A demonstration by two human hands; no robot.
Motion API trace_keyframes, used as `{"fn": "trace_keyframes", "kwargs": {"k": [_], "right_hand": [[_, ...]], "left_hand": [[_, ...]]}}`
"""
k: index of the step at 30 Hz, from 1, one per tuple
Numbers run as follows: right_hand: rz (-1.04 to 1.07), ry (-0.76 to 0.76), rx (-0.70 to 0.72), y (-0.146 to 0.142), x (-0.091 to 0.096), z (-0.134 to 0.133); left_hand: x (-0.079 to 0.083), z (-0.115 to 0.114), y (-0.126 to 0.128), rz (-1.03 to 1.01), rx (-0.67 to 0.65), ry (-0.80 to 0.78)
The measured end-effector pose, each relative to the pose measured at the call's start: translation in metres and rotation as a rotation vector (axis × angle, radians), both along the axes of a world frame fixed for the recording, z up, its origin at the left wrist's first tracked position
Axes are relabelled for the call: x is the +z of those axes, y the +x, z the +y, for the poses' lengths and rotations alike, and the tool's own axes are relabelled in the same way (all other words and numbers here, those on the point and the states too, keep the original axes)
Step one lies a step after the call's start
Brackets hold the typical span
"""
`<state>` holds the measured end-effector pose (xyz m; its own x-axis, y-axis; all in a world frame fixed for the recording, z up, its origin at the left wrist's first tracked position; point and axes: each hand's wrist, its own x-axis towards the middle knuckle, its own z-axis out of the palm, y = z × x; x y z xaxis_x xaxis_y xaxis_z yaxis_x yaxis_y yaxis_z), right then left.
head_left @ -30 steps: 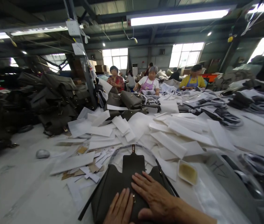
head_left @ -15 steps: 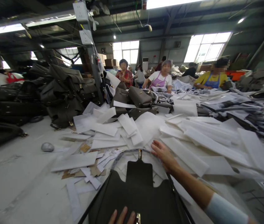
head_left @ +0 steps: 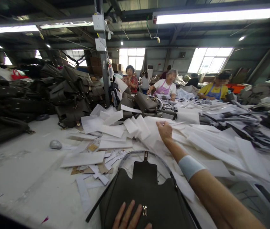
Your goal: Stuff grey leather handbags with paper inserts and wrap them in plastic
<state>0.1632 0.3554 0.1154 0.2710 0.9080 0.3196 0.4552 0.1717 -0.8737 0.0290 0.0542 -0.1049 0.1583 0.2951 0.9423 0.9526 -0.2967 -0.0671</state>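
Note:
A dark grey-green handbag (head_left: 146, 190) lies in front of me, its flap tab turned up and a gold clasp on its front. Its wrapped handle (head_left: 130, 155) arches away from me. My left hand (head_left: 128, 216) rests flat on the bag's front beside the clasp, fingers spread. Stretched out past the handle, my right hand (head_left: 165, 131) has its fingers curled closed at a white foam sheet (head_left: 151, 123) in the pile. The fingertips are partly hidden against the white material.
White foam sheets (head_left: 211, 148) cover the middle and right of the table (head_left: 30, 184). Dark bags (head_left: 70, 95) are heaped at the left, and more bags (head_left: 145, 101) lie beyond the foam. A grey box (head_left: 251, 200) sits at right. Co-workers (head_left: 164, 86) sit across the table.
My right hand has moved from beside the bag's handle forward to the foam pile, and its fingers have closed. My left hand stays on the bag. The view has shifted slightly.

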Motion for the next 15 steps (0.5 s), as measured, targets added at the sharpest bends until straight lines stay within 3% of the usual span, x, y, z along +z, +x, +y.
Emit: {"fn": "trace_keyframes", "kwargs": {"k": [3, 4, 6, 7, 10, 13, 15], "right_hand": [[-0.138, 0.215, -0.042, 0.025, 0.058, -0.019], [-0.283, 0.354, -0.003, 0.033, 0.073, -0.031], [-0.557, 0.536, 0.172, 0.045, 0.092, -0.066], [-0.68, 0.556, 0.291, 0.047, 0.095, -0.088], [-0.951, 0.367, 0.577, 0.041, 0.074, -0.165], [-1.092, 0.136, 0.756, 0.024, 0.019, -0.236], [-1.1, -0.002, 0.812, 0.015, -0.025, -0.268]], "left_hand": [[0.027, -0.014, -0.014, 0.183, -0.113, -0.14], [0.037, -0.021, -0.02, 0.254, -0.14, -0.238], [0.054, -0.032, -0.028, 0.343, -0.162, -0.441], [0.06, -0.036, -0.031, 0.365, -0.162, -0.526], [0.068, -0.042, -0.03, 0.349, -0.177, -0.636], [0.063, -0.041, -0.026, 0.272, -0.225, -0.658], [0.058, -0.041, -0.025, 0.208, -0.254, -0.672]]}}
